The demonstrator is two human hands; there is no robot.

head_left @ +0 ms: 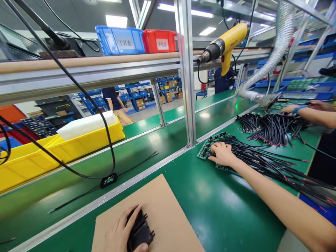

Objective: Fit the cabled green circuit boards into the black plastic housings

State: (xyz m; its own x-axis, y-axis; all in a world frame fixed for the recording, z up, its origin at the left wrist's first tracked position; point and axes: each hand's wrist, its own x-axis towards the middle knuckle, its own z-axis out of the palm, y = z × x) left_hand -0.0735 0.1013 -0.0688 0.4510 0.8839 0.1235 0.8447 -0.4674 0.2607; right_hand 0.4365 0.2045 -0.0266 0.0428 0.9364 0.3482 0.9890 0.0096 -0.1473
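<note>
My left hand (119, 229) grips a black plastic case (141, 235) on a brown cardboard sheet (164, 213), fingers over its far side and thumb at the near edge. Farther off to the right, my right hand (222, 154) has its fingers curled onto a green circuit board (203, 152) at the end of a row of such boards. Long black cables (262, 159) with red tips run from these boards toward the right. Part of the board under my palm is hidden.
A co-worker's hands (290, 108) are near more cable bundles (273, 126) and a silver duct (275, 59). A yellow heat gun (228, 43) hangs above. An aluminium post (187, 87) rises mid-bench. Beyond the metal rail lies a small wired black case (108, 180), near yellow bins (86, 141).
</note>
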